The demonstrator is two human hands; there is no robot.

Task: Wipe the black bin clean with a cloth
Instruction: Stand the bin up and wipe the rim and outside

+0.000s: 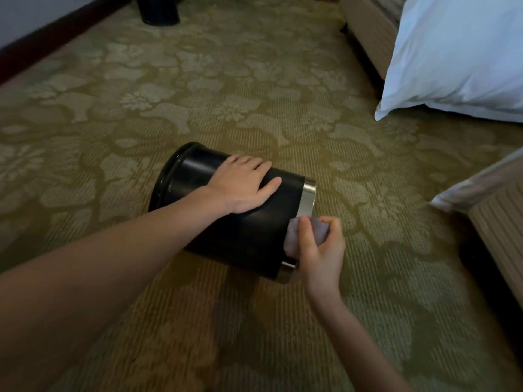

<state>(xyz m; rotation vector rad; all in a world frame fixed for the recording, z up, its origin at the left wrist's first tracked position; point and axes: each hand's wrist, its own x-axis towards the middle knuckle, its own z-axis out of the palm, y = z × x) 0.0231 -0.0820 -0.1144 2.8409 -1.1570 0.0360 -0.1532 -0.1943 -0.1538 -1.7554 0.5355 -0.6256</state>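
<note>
- Head view: the black bin [226, 222] lies on its side on the patterned green carpet [254, 94], a little left of the middle of the scene, with its dark rimmed end turned to the far left and its end with the silver band [308, 198] turned to the near right.
- The left hand [243, 183] lies flat on the upper side of the bin, fingers spread and open, palm pressed to the black wall; its forearm comes in from the near left.
- The right hand [321, 247] is just beside the bin's banded end, on its near-right side, fingers curled tight around a bunched pale cloth [307, 233].
- The cloth touches the bin where the black wall meets the silver band, and covers part of the band there.
- The two hands are apart, with the bin's right half between them.
- A second dark bin [158, 11] stands upright at the far left, near the dark baseboard [56, 35], well apart from the hands.
- A white pillow [458, 58] hangs over a bed edge at the far right; another bed corner [498, 216] shows on the right.
</note>
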